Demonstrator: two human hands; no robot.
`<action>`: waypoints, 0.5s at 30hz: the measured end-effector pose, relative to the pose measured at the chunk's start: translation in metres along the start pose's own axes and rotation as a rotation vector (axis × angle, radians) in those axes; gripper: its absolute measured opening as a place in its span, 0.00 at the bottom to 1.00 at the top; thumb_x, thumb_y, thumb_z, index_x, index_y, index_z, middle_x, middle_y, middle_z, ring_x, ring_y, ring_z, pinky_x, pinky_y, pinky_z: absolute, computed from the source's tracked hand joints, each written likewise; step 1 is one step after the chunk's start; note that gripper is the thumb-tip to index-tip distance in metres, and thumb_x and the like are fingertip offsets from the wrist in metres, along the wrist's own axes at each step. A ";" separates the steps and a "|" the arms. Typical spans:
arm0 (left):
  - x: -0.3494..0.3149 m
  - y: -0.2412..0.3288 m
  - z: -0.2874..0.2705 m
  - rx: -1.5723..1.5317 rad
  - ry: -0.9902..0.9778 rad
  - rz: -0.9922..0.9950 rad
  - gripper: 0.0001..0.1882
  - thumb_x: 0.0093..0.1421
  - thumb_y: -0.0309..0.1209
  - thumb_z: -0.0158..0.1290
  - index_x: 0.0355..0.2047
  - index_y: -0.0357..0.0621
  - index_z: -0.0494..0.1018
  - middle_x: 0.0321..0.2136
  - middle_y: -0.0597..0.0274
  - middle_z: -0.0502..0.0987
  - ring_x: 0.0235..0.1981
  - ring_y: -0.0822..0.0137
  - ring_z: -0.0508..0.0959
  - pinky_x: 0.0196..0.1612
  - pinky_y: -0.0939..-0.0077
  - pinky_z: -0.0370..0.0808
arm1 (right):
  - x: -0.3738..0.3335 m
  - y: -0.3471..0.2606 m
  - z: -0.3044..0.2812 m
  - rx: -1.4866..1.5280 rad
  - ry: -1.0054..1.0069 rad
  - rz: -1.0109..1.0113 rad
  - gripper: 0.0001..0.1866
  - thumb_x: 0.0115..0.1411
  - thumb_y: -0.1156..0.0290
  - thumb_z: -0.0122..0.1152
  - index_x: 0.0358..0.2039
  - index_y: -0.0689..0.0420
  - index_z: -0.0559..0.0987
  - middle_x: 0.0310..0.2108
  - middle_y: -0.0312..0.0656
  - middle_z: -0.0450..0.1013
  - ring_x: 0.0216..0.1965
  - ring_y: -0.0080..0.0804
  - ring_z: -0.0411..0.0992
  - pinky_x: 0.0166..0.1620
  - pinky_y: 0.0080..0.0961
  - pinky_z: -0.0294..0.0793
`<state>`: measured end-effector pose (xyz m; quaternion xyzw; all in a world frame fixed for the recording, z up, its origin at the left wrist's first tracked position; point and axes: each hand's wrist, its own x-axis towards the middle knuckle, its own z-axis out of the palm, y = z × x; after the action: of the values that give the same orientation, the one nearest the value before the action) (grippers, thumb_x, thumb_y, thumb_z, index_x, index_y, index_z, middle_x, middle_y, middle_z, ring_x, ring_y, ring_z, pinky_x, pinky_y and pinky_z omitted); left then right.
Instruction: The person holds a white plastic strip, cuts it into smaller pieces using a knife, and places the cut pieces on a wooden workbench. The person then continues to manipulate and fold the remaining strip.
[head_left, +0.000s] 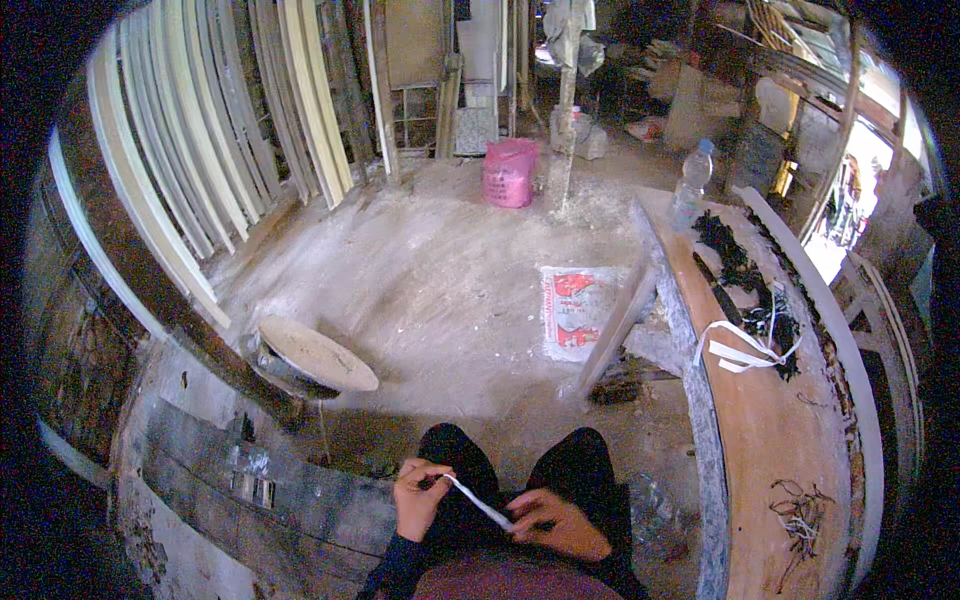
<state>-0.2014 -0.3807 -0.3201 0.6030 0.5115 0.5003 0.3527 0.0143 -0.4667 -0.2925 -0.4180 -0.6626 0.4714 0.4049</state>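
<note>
A narrow white strip (480,502) stretches at a slant above my lap, between my two hands. My left hand (420,492) pinches its upper end between thumb and fingertips. At the lower end, my right hand (560,524) has its fingers curled against the strip. Whether the strip is cloth or plastic I cannot tell. Under the hands are my knees in dark trousers (462,455). Similar white strips (740,355) lie in a loose loop on the wooden bench (745,440) to my right.
The bench also carries a clear bottle (692,180), black scraps (735,250) and a tangle of thin strands (800,518). A round tilted board (318,355) stands front left. A flattened printed sack (578,312) and a pink sack (511,175) are on the floor. Long boards (200,130) lean far left.
</note>
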 end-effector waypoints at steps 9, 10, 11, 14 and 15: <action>-0.008 0.007 0.004 0.099 -0.068 -0.008 0.04 0.40 0.22 0.59 0.18 0.41 0.74 0.21 0.61 0.71 0.27 0.67 0.70 0.33 0.77 0.66 | 0.012 -0.019 0.015 -0.104 -0.160 -0.226 0.07 0.49 0.70 0.59 0.31 0.54 0.78 0.35 0.38 0.72 0.46 0.36 0.65 0.50 0.30 0.62; -0.010 0.008 0.005 0.104 -0.100 -0.005 0.04 0.40 0.22 0.59 0.18 0.41 0.74 0.21 0.61 0.71 0.27 0.67 0.70 0.33 0.77 0.66 | 0.012 -0.021 0.013 -0.066 -0.147 -0.168 0.07 0.49 0.68 0.59 0.31 0.53 0.78 0.34 0.38 0.72 0.45 0.36 0.65 0.50 0.30 0.62; -0.010 0.010 0.006 0.138 -0.132 -0.023 0.04 0.41 0.22 0.59 0.19 0.41 0.74 0.22 0.61 0.71 0.27 0.67 0.70 0.33 0.77 0.66 | 0.011 -0.022 0.012 -0.027 -0.135 -0.109 0.07 0.50 0.67 0.59 0.30 0.52 0.77 0.33 0.37 0.72 0.44 0.36 0.66 0.49 0.30 0.63; -0.014 0.016 0.009 -0.061 -0.327 0.012 0.03 0.45 0.23 0.57 0.22 0.42 0.75 0.23 0.63 0.72 0.28 0.68 0.70 0.34 0.77 0.66 | 0.007 -0.026 0.010 -0.013 0.009 0.067 0.07 0.47 0.67 0.61 0.28 0.54 0.78 0.31 0.38 0.73 0.39 0.33 0.69 0.44 0.27 0.66; -0.014 0.018 0.011 -0.104 -0.405 -0.006 0.03 0.45 0.24 0.57 0.23 0.42 0.75 0.23 0.63 0.73 0.28 0.68 0.70 0.34 0.77 0.66 | 0.006 -0.025 0.009 -0.025 0.078 0.124 0.07 0.46 0.68 0.63 0.27 0.55 0.78 0.30 0.38 0.73 0.36 0.32 0.70 0.42 0.26 0.68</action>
<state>-0.1861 -0.3975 -0.3090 0.6707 0.4054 0.3935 0.4805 0.0000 -0.4688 -0.2697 -0.4813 -0.6248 0.4707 0.3953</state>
